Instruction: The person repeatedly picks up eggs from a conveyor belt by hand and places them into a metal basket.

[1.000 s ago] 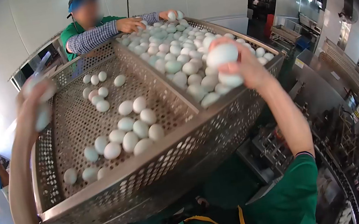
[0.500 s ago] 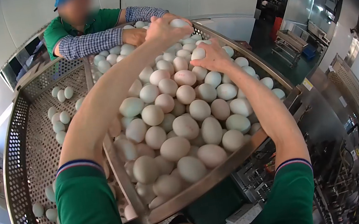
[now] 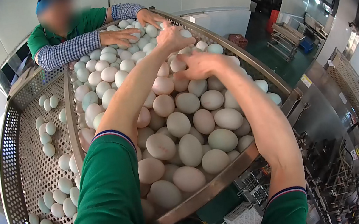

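A large heap of pale white, bluish and pinkish eggs point(image 3: 177, 124) fills the right section of a metal bin. My left hand point(image 3: 172, 38) reaches to the far part of the heap, its fingers curled against a whitish egg point(image 3: 185, 33). Nearer to me, my right hand point(image 3: 206, 63) lies low over the heap. Its thumb and fingers close around another egg point(image 3: 177, 64), partly covered by the fingertips. Whether either egg is lifted off the heap I cannot tell.
A perforated metal tray point(image 3: 34, 166) with scattered eggs adjoins on the left, behind a metal divider point(image 3: 71, 114). Across the bin a co-worker point(image 3: 66, 33) rests both hands on the eggs. Machinery point(image 3: 337, 172) stands to the right; a white crate point(image 3: 244, 219) sits below.
My left hand has moved slightly nearer and my right hand leftward over the heap. The co-worker's hands have spread apart on the eggs. More eggs lie in the left tray's near part.
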Action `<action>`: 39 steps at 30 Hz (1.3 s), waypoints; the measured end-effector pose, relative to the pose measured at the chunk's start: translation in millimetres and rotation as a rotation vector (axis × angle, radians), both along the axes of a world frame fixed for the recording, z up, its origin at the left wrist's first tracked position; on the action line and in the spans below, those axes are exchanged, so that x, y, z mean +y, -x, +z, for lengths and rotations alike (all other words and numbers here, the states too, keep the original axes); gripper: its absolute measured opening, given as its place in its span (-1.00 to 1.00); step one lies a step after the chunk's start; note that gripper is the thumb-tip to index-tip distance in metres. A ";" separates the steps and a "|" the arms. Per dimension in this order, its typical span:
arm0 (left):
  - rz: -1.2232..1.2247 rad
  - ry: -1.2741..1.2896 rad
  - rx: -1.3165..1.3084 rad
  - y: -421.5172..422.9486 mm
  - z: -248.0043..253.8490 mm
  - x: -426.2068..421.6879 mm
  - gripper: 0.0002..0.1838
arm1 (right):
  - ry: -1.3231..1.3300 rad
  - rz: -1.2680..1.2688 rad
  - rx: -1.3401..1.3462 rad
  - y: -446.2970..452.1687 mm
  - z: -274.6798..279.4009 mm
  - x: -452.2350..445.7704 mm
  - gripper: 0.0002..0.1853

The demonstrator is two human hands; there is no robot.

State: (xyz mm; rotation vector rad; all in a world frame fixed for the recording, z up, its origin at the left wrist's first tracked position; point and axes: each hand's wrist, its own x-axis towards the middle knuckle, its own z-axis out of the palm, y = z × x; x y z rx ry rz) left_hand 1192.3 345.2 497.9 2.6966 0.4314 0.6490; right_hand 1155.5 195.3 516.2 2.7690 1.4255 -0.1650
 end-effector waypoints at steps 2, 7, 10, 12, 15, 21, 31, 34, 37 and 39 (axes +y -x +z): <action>-0.038 -0.062 0.018 -25.5 -16.6 7.0 -0.21 | -0.108 0.014 0.094 5.0 42.8 -24.4 -0.25; -0.171 -0.066 0.107 -28.7 -15.3 -9.5 -0.18 | -1.084 -0.070 -0.267 -9.4 64.1 -73.2 -0.47; -0.256 -0.154 0.029 -65.2 -43.9 0.7 -0.28 | -1.036 -0.119 -0.269 -15.8 45.1 -93.5 -0.53; -0.256 -0.097 0.154 -62.0 -36.6 -8.6 -0.25 | -0.991 -0.169 -0.242 -25.8 36.7 -101.3 -0.58; -0.344 -0.058 0.335 -40.8 -15.8 -19.5 -0.20 | -1.039 -0.115 -0.193 -19.6 39.7 -100.6 -0.59; -0.425 -0.118 0.465 -1.3 -9.0 -36.1 -0.22 | -0.982 -0.060 -0.145 -24.0 37.7 -104.2 -0.58; -0.453 -0.493 0.514 10.8 -5.1 -38.8 -0.37 | -0.870 -0.026 -0.061 -25.8 33.5 -97.7 -0.58; -0.394 -0.433 0.434 17.7 -15.3 -22.9 -0.30 | -0.857 -0.057 -0.027 -29.0 33.1 -99.0 -0.58; -0.286 -0.304 0.443 61.4 -19.1 -50.2 -0.26 | -0.875 -0.055 -0.020 -31.1 31.4 -99.2 -0.59; -0.255 -0.334 0.444 56.3 -17.6 -55.7 -0.25 | -0.884 -0.047 -0.002 -29.8 33.3 -101.6 -0.58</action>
